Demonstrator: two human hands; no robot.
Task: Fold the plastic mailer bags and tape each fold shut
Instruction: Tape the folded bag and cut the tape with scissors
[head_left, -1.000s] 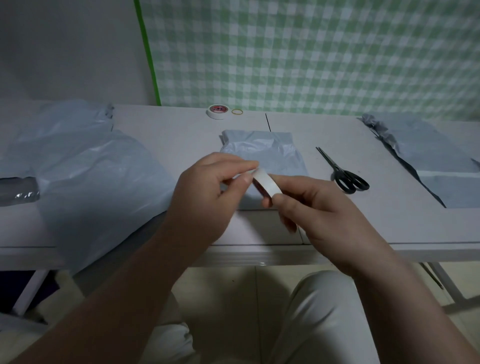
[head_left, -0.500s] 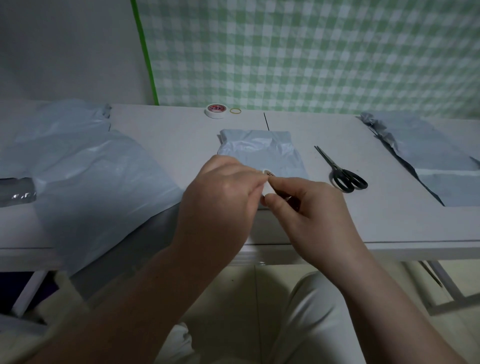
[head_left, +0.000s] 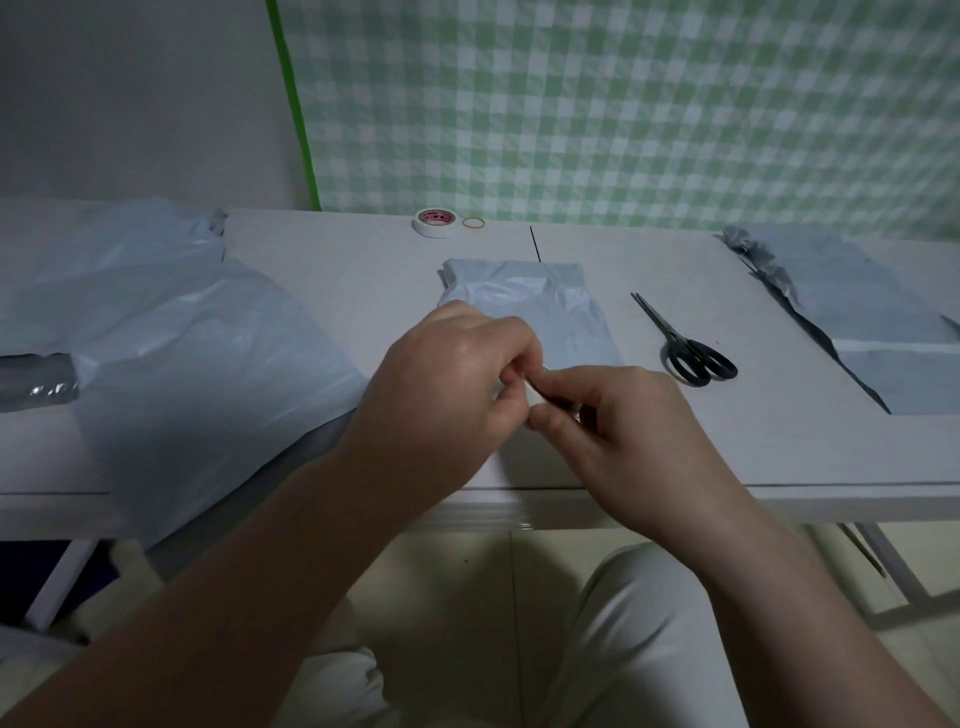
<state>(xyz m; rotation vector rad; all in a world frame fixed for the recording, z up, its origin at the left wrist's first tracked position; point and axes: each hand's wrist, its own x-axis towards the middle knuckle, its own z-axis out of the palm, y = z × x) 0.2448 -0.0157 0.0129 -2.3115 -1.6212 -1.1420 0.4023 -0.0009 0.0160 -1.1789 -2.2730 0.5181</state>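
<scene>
A folded grey mailer bag (head_left: 540, 306) lies in the middle of the white table (head_left: 363, 270). Just in front of it both my hands meet over a small white tape roll (head_left: 535, 397), of which only a sliver shows. My right hand (head_left: 623, 426) grips the roll, and my left hand (head_left: 452, 384) pinches at its edge with curled fingers. Whether any tape is peeled off is hidden by the fingers.
Black scissors (head_left: 685, 345) lie right of the folded bag. A second tape roll (head_left: 435, 222) and a rubber band (head_left: 474, 223) sit at the back. Loose mailer bags spread at the left (head_left: 171, 364) and right (head_left: 862, 322). My knees are below the table edge.
The tape roll, plainly visible a second ago, has turned edge-on and is nearly covered. My left hand has closed in over it and both hands moved slightly forward.
</scene>
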